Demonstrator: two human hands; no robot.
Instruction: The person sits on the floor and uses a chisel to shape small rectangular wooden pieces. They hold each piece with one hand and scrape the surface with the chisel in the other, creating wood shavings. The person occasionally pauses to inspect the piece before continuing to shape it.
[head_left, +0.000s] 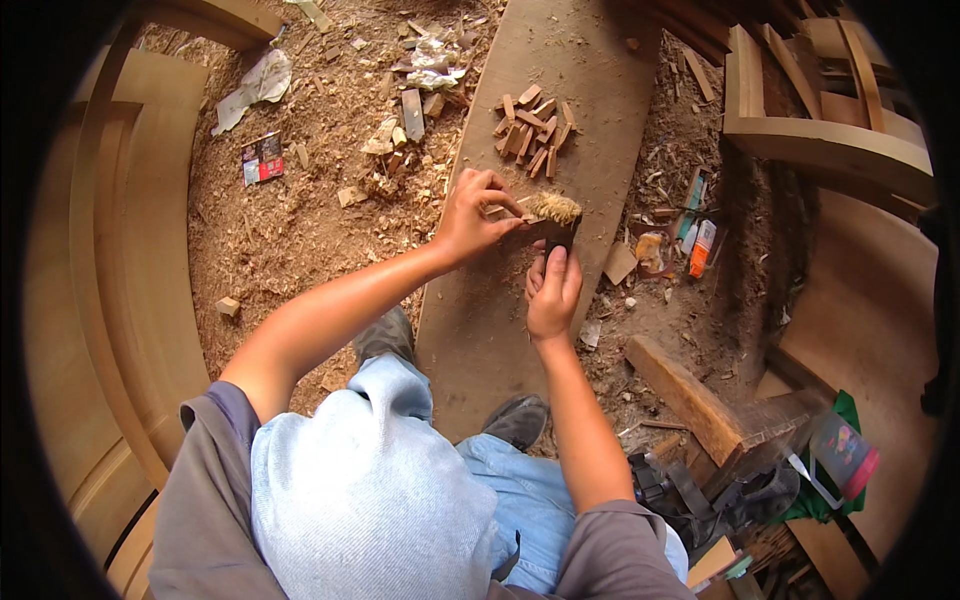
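Observation:
My right hand is closed around the dark handle of a brush, whose pale, ragged bristles point away from me. To its left, my left hand pinches a small, thin piece, seemingly wood, between thumb and fingertips, right beside the bristles. Too little of this piece shows to tell its exact shape. Both hands are over a long brown board. Farther along the board lies a loose pile of small reddish-brown wooden pieces.
Wood shavings and scraps cover the ground. Curved wooden parts stand at left, a wooden frame at far right. An orange-and-white tube lies right of the board. A thick wood block and clear plastic container sit nearer right.

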